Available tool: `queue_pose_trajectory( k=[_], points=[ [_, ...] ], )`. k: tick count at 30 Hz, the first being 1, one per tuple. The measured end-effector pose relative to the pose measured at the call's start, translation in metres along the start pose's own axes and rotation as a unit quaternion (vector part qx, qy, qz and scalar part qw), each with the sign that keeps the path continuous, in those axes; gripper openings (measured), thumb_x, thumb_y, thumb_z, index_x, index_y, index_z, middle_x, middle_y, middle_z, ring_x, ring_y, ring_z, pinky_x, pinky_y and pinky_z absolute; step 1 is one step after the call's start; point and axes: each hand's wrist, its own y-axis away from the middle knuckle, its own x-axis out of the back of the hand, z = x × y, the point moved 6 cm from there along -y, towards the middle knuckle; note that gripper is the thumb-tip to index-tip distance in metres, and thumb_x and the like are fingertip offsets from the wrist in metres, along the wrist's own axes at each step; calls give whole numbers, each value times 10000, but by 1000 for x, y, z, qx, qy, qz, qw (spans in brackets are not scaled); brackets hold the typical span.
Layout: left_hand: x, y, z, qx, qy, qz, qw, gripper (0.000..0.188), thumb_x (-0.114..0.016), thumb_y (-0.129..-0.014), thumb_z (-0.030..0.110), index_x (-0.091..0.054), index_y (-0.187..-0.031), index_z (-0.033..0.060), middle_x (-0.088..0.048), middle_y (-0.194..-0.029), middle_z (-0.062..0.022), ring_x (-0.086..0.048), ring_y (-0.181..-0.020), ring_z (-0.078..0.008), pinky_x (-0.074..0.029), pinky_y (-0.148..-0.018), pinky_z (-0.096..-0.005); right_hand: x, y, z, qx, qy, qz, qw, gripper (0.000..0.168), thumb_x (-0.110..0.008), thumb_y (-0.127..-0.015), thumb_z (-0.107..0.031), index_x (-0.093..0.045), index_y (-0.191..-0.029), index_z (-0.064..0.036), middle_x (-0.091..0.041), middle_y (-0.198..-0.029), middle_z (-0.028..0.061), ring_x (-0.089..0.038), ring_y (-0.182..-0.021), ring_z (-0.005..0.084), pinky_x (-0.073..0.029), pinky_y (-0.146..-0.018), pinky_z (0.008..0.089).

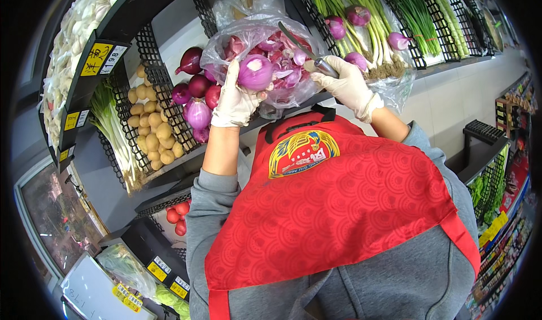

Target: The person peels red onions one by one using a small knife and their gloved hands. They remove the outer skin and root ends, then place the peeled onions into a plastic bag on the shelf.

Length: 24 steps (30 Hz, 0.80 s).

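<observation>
My left hand (237,97), in a pale glove, holds a purple onion (255,72) with a whitish patch on its upper side. In my gloved right hand (345,82) is a knife (326,67); its narrow curved blade reaches up and left over a clear plastic bag (271,23). Loose onion skins (288,72) fill that bag, just beyond both hands. Left of my left hand, several red onions (199,86) lie in the rack. On the scallions (372,27) to the right of the bag rest several more purple onions (358,15).
Black mesh dividers (154,66) separate the produce, with potatoes (156,129) and long green onions (116,138) on the left. Garlic bulbs (80,36) sit on a raised shelf with price tags (96,59). Tomatoes (178,216) are lower left, leafy greens (493,193) at right.
</observation>
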Motion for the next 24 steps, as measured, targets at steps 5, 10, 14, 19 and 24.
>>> queue_pose_trajectory(
  k=[5,10,14,19,24],
  points=[
    [-8,-1,-7,-10,5,9,1000,654,-461,-929,612,-545,-1238,42,-661,-1090,-207,-682,-831,-278,-542,-573,-317,-31,-9,-10,96,-168,-54,980,579,-741,-818,-50,-507,-1348,-41,-590,-1255,49,-536,-1148,104,-433,-978,253],
    [-24,-1,-16,-5,4,67,998,607,-453,-938,597,-575,-1189,58,-686,-993,-130,-668,-687,-244,-506,-501,-325,-49,-11,-29,128,-171,-120,970,878,-762,-747,38,-295,-1488,-22,-371,-1507,100,-347,-1389,176,-308,-1141,322],
    [-31,-5,-19,-22,-22,52,998,567,-464,-947,564,-592,-1185,65,-683,-1033,-102,-684,-824,-219,-544,-605,-328,-53,-11,-26,142,-170,-135,966,909,-777,-729,40,-291,-1494,-35,-340,-1528,92,-337,-1393,179,-303,-1145,331],
    [-48,-4,-15,-61,-68,42,995,537,-470,-965,510,-545,-1256,65,-650,-1134,-97,-660,-979,-215,-558,-807,-350,-51,-12,-24,154,-157,-134,966,918,-776,-726,41,-284,-1498,-38,-324,-1537,88,-329,-1397,178,-296,-1150,336],
    [-49,-6,-12,-55,-93,20,994,524,-457,-979,490,-530,-1270,60,-641,-1146,-95,-644,-1012,-212,-536,-865,-367,-47,-14,-25,142,-183,-129,964,915,-771,-720,40,-288,-1494,-34,-345,-1524,98,-342,-1391,189,-292,-1153,338]
  ],
)
